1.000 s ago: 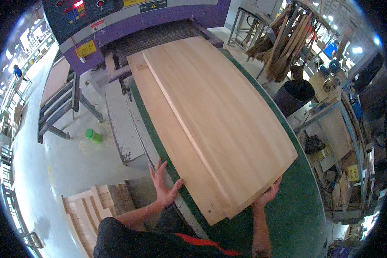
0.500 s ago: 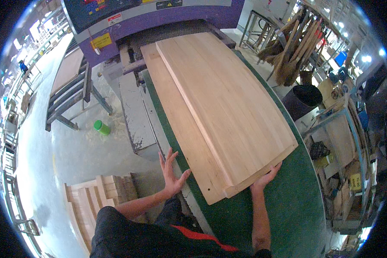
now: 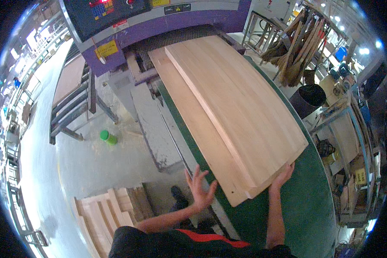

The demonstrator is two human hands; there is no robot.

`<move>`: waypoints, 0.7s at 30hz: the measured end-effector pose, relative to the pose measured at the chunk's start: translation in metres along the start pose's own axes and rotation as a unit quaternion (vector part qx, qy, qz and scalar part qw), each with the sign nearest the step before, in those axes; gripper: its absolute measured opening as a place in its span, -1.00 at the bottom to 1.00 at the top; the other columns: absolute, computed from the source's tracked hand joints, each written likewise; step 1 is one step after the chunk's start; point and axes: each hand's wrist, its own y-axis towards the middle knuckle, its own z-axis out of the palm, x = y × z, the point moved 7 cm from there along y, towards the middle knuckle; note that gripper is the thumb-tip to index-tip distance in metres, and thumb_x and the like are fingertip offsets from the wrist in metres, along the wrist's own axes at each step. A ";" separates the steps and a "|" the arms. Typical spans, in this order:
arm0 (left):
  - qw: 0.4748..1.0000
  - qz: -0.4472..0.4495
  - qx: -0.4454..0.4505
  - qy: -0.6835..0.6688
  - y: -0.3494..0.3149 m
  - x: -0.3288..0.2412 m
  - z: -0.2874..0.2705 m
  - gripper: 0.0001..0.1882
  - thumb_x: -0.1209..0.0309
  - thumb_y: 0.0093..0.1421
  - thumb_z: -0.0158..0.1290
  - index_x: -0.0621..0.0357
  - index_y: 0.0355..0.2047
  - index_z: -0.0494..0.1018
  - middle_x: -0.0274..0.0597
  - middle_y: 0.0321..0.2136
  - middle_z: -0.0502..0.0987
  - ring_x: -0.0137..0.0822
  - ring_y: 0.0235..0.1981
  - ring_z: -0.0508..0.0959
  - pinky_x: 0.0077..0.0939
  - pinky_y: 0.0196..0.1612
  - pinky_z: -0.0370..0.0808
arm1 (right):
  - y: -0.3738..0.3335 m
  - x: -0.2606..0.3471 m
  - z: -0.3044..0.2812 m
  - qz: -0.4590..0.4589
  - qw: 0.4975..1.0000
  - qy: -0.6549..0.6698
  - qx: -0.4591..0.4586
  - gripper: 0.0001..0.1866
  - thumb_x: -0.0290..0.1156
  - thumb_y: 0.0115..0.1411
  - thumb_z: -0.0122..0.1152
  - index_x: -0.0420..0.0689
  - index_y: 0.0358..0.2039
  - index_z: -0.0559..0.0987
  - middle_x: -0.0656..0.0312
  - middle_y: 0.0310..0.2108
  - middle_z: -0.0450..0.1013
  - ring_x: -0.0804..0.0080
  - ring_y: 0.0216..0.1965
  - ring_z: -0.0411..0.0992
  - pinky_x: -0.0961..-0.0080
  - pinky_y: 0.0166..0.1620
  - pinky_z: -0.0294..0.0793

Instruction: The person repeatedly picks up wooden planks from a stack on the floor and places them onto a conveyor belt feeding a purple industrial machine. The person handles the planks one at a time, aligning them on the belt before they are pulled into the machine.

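Observation:
A wide pale wooden panel [image 3: 241, 103] lies on top of a thinner wooden board [image 3: 193, 116], whose left strip shows beside it. Both rest on a green conveyor belt [image 3: 305, 202], their far ends by the opening of a purple machine. At the near right end, my right hand [image 3: 283, 176] grips the panel's edge; some of its fingers are hidden there. My left hand [image 3: 202, 191] is raised with fingers spread, holding nothing, beside the board's near left edge and over the belt's side rail.
The purple machine [image 3: 193, 19] stands ahead, its control panel at upper left. Left are a roller stand [image 3: 73, 103], a green bottle [image 3: 109, 137] on the floor and stacked wood pieces [image 3: 103, 215]. Right are hanging brooms [image 3: 296, 56], a black bin [image 3: 307, 101] and a cluttered rack [image 3: 339, 137].
The view has shifted, so the whole scene sits a little farther right and lower. My left hand stays spread beside the board, and my right hand stays at the panel's near end.

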 end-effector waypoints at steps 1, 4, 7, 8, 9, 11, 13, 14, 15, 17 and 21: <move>1.000 0.001 0.014 0.008 0.002 -0.001 0.003 -0.50 0.26 -0.02 0.22 0.11 -0.06 0.37 0.01 0.19 0.17 0.26 0.29 -0.19 0.17 0.24 -0.18 | 0.002 0.003 0.004 -0.014 1.000 -0.012 -0.003 -0.37 -0.18 0.18 -0.08 -0.31 0.17 0.18 0.03 0.09 0.23 0.22 0.08 0.23 0.35 0.12 0.17; 0.997 -0.015 0.073 -0.022 0.006 -0.012 -0.007 -0.41 0.23 0.00 0.21 0.11 0.02 0.29 0.00 0.18 0.15 0.31 0.27 -0.23 0.22 0.23 -0.20 | 0.007 0.000 -0.005 -0.044 0.994 -0.099 -0.013 -0.43 -0.20 0.21 -0.07 -0.34 0.13 0.26 0.00 0.07 0.29 0.23 0.06 0.26 0.38 0.11 0.19; 0.983 -0.007 0.149 -0.107 0.012 -0.001 -0.041 -0.38 0.31 -0.03 0.23 0.13 0.03 0.25 0.06 0.13 0.19 0.21 0.21 0.06 0.09 0.19 0.07 | 0.013 -0.002 -0.003 -0.069 0.981 -0.179 -0.033 -0.49 -0.26 0.23 -0.05 -0.36 0.09 0.31 -0.02 0.03 0.34 0.24 0.01 0.32 0.42 0.08 0.24; 0.973 -0.008 0.168 -0.160 0.023 0.004 -0.057 -0.39 0.34 -0.04 0.24 0.14 0.02 0.26 0.08 0.12 0.21 0.18 0.18 0.14 0.05 0.17 0.13 | 0.010 -0.002 0.003 -0.072 0.984 -0.160 -0.029 -0.50 -0.28 0.23 -0.04 -0.37 0.09 0.31 -0.03 0.03 0.34 0.24 0.00 0.33 0.42 0.07 0.26; 0.973 0.031 0.172 -0.152 0.034 0.005 -0.077 -0.41 0.40 -0.06 0.23 0.18 -0.01 0.28 0.08 0.04 0.30 0.11 0.07 0.30 -0.04 0.10 0.25 | 0.008 -0.002 0.007 -0.075 0.987 -0.142 -0.024 -0.51 -0.30 0.23 -0.03 -0.37 0.09 0.32 -0.04 0.02 0.35 0.24 -0.01 0.35 0.43 0.06 0.27; 0.974 0.146 0.134 -0.108 0.067 0.008 -0.116 -0.41 0.41 -0.08 0.24 0.22 -0.02 0.30 0.11 0.01 0.33 0.10 0.04 0.34 -0.07 0.08 0.29 | 0.013 -0.003 0.006 -0.111 0.978 -0.174 -0.015 -0.52 -0.34 0.24 -0.04 -0.37 0.10 0.30 -0.05 0.03 0.35 0.24 -0.01 0.36 0.43 0.05 0.29; 0.978 0.193 0.076 -0.001 0.094 0.027 -0.144 -0.38 0.41 -0.09 0.24 0.26 0.00 0.28 0.16 0.00 0.34 0.09 0.04 0.35 -0.08 0.08 0.28 | 0.012 -0.006 0.010 -0.113 0.975 -0.193 -0.003 -0.52 -0.36 0.24 -0.05 -0.37 0.11 0.29 -0.05 0.05 0.33 0.25 0.01 0.35 0.42 0.06 0.29; 0.979 0.184 0.038 0.082 0.111 0.040 -0.151 -0.34 0.42 -0.09 0.24 0.28 0.03 0.25 0.18 0.01 0.32 0.10 0.05 0.33 -0.08 0.09 0.26 | 0.011 -0.003 0.019 -0.099 0.976 -0.196 0.001 -0.52 -0.37 0.24 -0.05 -0.37 0.11 0.29 -0.05 0.06 0.33 0.26 0.02 0.34 0.42 0.07 0.28; 0.989 0.109 0.002 0.097 0.132 0.059 -0.158 -0.34 0.39 -0.04 0.20 0.30 0.06 0.20 0.22 0.05 0.26 0.11 0.10 0.26 -0.06 0.13 0.18 | 0.009 0.000 0.027 -0.085 0.976 -0.199 0.005 -0.53 -0.38 0.24 -0.05 -0.37 0.11 0.28 -0.05 0.06 0.32 0.26 0.03 0.33 0.42 0.08 0.27; 0.995 -0.018 -0.056 0.081 0.171 0.093 -0.165 -0.31 0.35 0.04 0.14 0.35 0.12 0.11 0.26 0.11 0.16 0.10 0.17 0.16 -0.07 0.19 0.07 | 0.002 0.000 0.033 -0.066 0.986 -0.152 -0.023 -0.53 -0.40 0.24 -0.06 -0.36 0.12 0.27 -0.03 0.09 0.30 0.27 0.06 0.31 0.43 0.10 0.26; 0.971 -0.221 -0.043 -0.077 0.199 0.171 -0.128 -0.25 0.30 0.15 0.05 0.47 0.18 -0.05 0.26 0.17 0.08 0.02 0.22 0.09 -0.23 0.24 -0.02 | 0.005 -0.004 0.041 -0.093 0.958 -0.272 -0.010 -0.53 -0.42 0.25 -0.07 -0.34 0.15 0.25 0.01 0.14 0.24 0.29 0.11 0.26 0.43 0.14 0.23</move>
